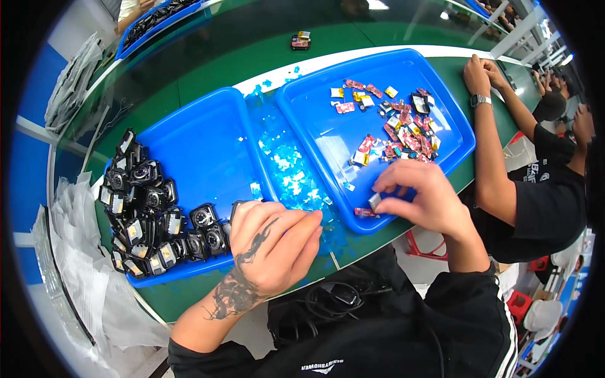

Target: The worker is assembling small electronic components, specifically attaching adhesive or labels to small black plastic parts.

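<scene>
My right hand (423, 196) is at the near edge of the right blue tray (471, 140). Thumb and fingers pinch a small silver battery (374, 201), with a red circuit board (365, 212) beside it. Between the two trays, my left hand (272, 242) is closed, knuckles up. A dark edge shows at its left side; what its fingers hold is hidden. Black watch-like housings (155, 198) are heaped at the left of the left blue tray (234, 101). A pile of red circuit boards with small batteries (403, 135) lies in the right tray.
Bits of blue film (287, 167) are scattered between the trays on the green bench (208, 60). One small assembly (301, 41) sits farther back. Clear plastic sheets (94, 264) hang at the left. A co-worker's arm (488, 138) rests close to the right tray.
</scene>
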Demonstrator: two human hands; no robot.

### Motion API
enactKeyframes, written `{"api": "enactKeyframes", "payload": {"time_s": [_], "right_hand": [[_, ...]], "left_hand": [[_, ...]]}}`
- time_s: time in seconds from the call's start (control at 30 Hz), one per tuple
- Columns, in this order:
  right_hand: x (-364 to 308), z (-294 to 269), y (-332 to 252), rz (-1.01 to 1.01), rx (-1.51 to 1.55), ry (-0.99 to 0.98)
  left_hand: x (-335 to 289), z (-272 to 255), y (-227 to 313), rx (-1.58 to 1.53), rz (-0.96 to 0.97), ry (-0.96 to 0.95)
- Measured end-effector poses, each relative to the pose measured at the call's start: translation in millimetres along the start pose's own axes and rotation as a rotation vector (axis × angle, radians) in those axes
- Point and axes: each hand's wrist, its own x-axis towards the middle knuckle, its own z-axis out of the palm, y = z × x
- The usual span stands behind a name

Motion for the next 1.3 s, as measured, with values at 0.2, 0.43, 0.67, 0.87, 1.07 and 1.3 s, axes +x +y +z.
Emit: {"api": "enactKeyframes", "payload": {"time_s": [0.2, 0.43, 0.67, 0.87, 1.07, 1.3], "right_hand": [[34, 6, 11, -0.223, -0.494, 0.084], [56, -20, 12, 0.045, 0.109, 0.321], [59, -41, 13, 0.015, 0.081, 0.074], [10, -59, 17, 0.05, -0.538, -0.188], [-10, -51, 14, 0.282, -0.283, -0.002], [-5, -41, 4, 0.046, -0.564, 0.14]], "left_hand": [[-2, 2, -1, -0.004, 0.029, 0.007], [-1, 5, -1, -0.005, 0.038, -0.002], [0, 1, 1, 0.015, 0.023, -0.027], [1, 3, 1, 0.024, 0.003, -0.064], [2, 2, 1, 0.039, 0.02, -0.076], [3, 3, 3, 0.039, 0.016, -0.072]]}}
